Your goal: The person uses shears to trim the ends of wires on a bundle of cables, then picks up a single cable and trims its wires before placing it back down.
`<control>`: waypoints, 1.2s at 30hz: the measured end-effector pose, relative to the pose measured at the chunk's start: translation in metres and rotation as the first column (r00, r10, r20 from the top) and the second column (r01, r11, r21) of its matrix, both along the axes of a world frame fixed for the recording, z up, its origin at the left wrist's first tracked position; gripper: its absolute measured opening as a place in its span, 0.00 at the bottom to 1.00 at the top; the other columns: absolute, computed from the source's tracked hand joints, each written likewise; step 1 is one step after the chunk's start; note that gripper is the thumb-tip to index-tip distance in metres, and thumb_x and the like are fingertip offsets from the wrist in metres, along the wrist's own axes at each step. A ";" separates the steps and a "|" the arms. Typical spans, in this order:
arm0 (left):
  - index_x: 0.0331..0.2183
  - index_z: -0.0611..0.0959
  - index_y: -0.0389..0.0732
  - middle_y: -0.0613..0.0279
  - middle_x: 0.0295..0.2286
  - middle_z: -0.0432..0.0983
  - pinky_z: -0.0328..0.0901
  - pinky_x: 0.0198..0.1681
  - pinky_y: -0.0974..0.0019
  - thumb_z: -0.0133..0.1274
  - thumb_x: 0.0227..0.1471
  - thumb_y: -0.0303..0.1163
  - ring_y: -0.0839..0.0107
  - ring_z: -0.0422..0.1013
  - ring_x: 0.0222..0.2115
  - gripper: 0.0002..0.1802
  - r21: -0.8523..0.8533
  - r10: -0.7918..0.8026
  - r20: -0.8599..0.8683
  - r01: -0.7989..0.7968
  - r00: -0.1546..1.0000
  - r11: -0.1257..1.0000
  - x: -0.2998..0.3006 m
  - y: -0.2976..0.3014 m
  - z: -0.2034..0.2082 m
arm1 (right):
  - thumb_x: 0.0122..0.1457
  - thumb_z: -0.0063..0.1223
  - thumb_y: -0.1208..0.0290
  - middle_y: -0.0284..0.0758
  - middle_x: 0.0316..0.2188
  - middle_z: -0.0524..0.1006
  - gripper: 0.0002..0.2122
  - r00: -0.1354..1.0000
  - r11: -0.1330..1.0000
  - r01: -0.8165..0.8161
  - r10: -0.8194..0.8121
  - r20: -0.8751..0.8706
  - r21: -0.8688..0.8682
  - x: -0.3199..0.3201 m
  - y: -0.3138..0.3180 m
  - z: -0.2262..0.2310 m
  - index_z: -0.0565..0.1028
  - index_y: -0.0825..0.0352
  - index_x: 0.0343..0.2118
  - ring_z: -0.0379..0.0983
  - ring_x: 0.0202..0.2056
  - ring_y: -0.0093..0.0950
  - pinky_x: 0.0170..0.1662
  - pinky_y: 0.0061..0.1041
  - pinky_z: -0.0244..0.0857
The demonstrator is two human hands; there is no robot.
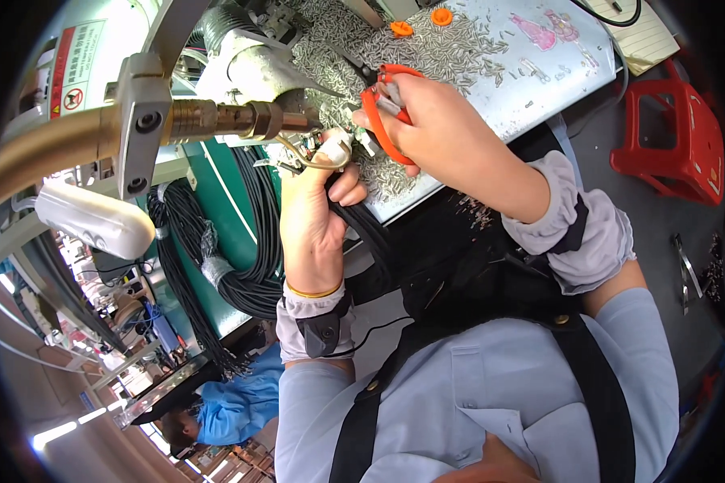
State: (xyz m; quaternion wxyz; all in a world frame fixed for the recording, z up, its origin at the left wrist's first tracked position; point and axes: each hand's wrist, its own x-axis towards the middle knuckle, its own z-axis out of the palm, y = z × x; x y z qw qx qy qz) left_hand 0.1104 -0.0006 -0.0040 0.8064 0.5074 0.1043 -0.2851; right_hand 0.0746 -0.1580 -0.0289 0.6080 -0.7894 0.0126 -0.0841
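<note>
A brass-coloured tube [56, 153] is looming closest to my camera, passing through a grey clamp block [143, 125] and pointing its narrow end at the spot where both hands are working. From where I'm watching, the right hand [439, 121] is gripping an orange-handled hand tool [400, 149], its fingers wrapped around the handles; a bit of silver is showing between those fingers. The tool is hanging over the near side of a heap of small silver pieces [459, 50], its dark head pointing up and to the left. The heap is spreading over a pale tabletop [568, 92], where two orange caps [441, 17] are lying near the far edge.

The left hand [310, 213] is sitting just beside the machine's small metal parts, thumb up and fingers curled inward. A thin bent tube [330, 165] is crossing in front of its thumb, so I can't tell whether it is pinching anything. Below that hand, dark cables [370, 233] are running toward the lap.

Off to the left I'm seeing bundled black cables [258, 282] resting on a green surface [227, 221], and farther down a person in blue [242, 406] is leaning over. A red stool [705, 145] is standing right of the table.
</note>
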 end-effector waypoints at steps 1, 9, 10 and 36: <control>0.29 0.70 0.38 0.68 0.17 0.62 0.47 0.12 0.77 0.47 0.45 0.22 0.82 0.50 0.10 0.05 -0.001 -0.019 0.013 0.019 1.000 1.000 0.001 0.000 0.000 | 0.53 0.46 0.71 0.30 0.12 0.67 0.08 0.999 0.998 -0.009 0.010 -0.031 0.056 0.002 0.000 0.000 0.68 0.72 0.29 0.61 0.12 0.17 0.15 0.17 0.56; 0.29 0.68 0.37 0.68 0.16 0.61 0.47 0.12 0.78 0.46 0.45 0.22 0.83 0.49 0.09 0.05 -0.015 -0.089 0.057 0.090 0.994 0.996 0.004 0.005 0.000 | 0.53 0.43 0.74 0.30 0.12 0.65 0.06 1.000 0.988 -0.010 0.012 -0.011 0.154 0.004 0.003 0.000 0.66 0.71 0.25 0.62 0.12 0.17 0.15 0.19 0.56; 0.29 0.68 0.37 0.68 0.15 0.61 0.47 0.12 0.78 0.46 0.45 0.22 0.83 0.49 0.09 0.05 0.004 -0.078 0.057 0.078 0.995 0.997 0.003 0.004 0.002 | 0.53 0.43 0.74 0.30 0.12 0.65 0.06 1.000 0.987 -0.013 0.014 -0.001 0.159 0.005 0.003 0.000 0.65 0.71 0.24 0.62 0.12 0.17 0.15 0.19 0.57; 0.39 0.69 0.30 0.52 0.28 0.72 0.65 0.34 0.66 0.46 0.47 0.24 0.60 0.72 0.27 0.15 0.128 -0.119 0.193 0.095 0.974 0.987 -0.076 0.022 0.000 | 0.53 0.49 0.71 0.27 0.15 0.67 0.06 0.941 0.944 0.214 -0.130 0.313 -0.252 -0.048 -0.007 0.006 0.70 0.69 0.27 0.60 0.13 0.13 0.16 0.13 0.52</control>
